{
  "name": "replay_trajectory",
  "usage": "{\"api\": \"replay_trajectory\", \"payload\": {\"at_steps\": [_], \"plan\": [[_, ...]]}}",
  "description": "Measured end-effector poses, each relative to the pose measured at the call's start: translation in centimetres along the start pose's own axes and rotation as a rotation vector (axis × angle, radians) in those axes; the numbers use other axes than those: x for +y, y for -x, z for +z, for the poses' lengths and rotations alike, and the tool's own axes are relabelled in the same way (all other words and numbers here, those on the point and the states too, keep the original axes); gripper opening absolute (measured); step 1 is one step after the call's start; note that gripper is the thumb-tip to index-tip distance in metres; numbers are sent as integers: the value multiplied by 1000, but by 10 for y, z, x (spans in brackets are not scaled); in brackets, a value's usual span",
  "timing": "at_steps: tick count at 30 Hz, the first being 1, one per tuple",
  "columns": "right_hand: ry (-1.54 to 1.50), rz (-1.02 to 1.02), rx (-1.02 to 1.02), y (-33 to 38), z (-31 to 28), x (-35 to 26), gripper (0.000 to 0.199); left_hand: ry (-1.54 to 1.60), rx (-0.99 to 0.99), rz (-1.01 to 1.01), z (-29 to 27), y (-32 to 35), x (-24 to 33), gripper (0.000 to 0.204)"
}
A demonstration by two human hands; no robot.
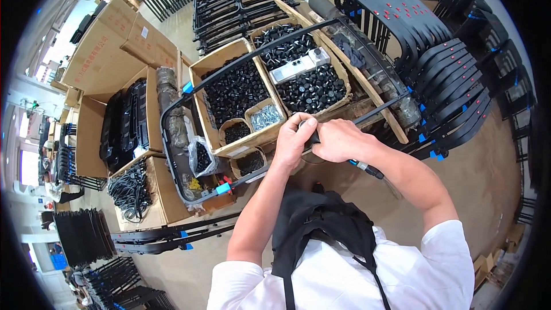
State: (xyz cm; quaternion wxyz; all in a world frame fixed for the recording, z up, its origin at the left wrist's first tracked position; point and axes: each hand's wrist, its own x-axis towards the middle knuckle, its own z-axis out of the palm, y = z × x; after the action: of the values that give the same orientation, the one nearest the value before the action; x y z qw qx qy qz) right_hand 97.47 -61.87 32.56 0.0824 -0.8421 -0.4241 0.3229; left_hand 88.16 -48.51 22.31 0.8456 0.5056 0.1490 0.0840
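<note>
Risks first. Cable pile (131, 190), left of the big box (258, 139): loose loops, could snag a foot or the frame (264, 54) if either swings that way. Plastic bag (204, 158) at the big box's near left corner: mouth looks open, small dark parts inside, so a knock from the frame could spill it. Silver screws (265, 117) in the big box's near right part of the left half: low tub, a dragged sleeve or hose might scatter them. Left hand (293, 140), just off the big box's near edge: closed round a dark piece (313, 136), thumb on top; if that grip slips, the piece could drop to the floor or skid. Right hand (341, 139), farther right along that edge: fingers curled in against the piece, tips hidden, can't tell what it grips; pushing off-line could pinch the left thumb. Black tool (373, 172), right of the big box under the right forearm: could catch on the arm if it hangs free.

Looks: frame is slim black tube, rounded corners, blue tape bits, lying across the big box. Dark piece sits between the hands, near side of the big box: black, short, blunt end; mostly covered, can't tell whether it joins the tool.
</note>
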Motion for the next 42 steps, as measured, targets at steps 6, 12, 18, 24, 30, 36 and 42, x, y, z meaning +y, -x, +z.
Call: {"api": "replay_trajectory", "payload": {"at_steps": [6, 12, 18, 24, 30, 36, 42], "plan": [[0, -16, -16, 5, 3, -2, 42, -41, -7, 68, -3, 7, -8, 17], [25, 6, -34, 8, 13, -6, 49, -79, 5, 104, -4, 19, -13, 22], [0, 44, -5, 7, 22, -6, 48, -29, 21, 66, -5, 23, -18, 19], [-37, 106, -201, -3, 16, -8, 42, -51, 55, 63, -6, 22, -29, 17], [6, 102, -210, -5, 7, -13, 39, -20, 40, 76, -3, 20, -20, 20], [-2, 113, -180, -6, -1, -17, 40, -5, 0, 70, -4, 16, -12, 18], [7, 4, -135, -11, -30, -37, 44, -151, -18, 234, -5, 9, 34, 25]]}}
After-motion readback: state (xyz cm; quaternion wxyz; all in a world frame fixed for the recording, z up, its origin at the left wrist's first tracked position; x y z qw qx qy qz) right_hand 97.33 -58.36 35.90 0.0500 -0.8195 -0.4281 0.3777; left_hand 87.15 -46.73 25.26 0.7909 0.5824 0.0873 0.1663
